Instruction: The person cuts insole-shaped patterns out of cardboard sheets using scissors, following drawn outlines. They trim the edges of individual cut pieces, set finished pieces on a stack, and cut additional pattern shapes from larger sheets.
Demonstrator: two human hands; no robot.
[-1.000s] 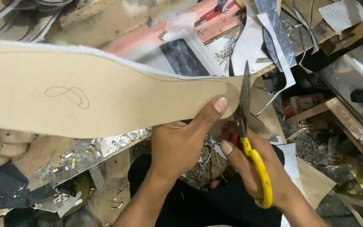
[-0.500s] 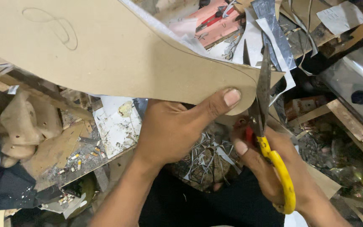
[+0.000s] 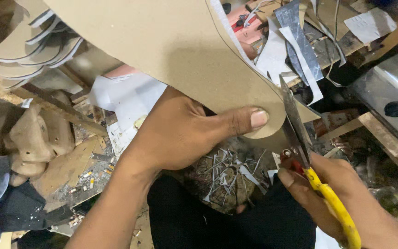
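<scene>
My left hand [image 3: 185,131] pinches a large tan cardboard sheet [image 3: 162,41] near its rounded lower tip, thumb pressed flat on top. The sheet rises up and to the left, out of the picture. My right hand [image 3: 342,198] grips yellow-handled scissors [image 3: 300,143] at the lower right. Their steel blades point upward and meet the sheet's right edge along a curved cut line.
A stack of cut sole-shaped cardboard pieces [image 3: 33,46] lies at the upper left. Paper and cardboard offcuts [image 3: 291,50] litter the bench behind the sheet. A pile of thin trimmings [image 3: 226,175] sits below my hands. A metal machine part [image 3: 388,97] stands at the right.
The cardboard sheet has swung upward and turned, so its long part now points up-left. The scissors have worked further around the rounded tip, and the camera has come closer.
</scene>
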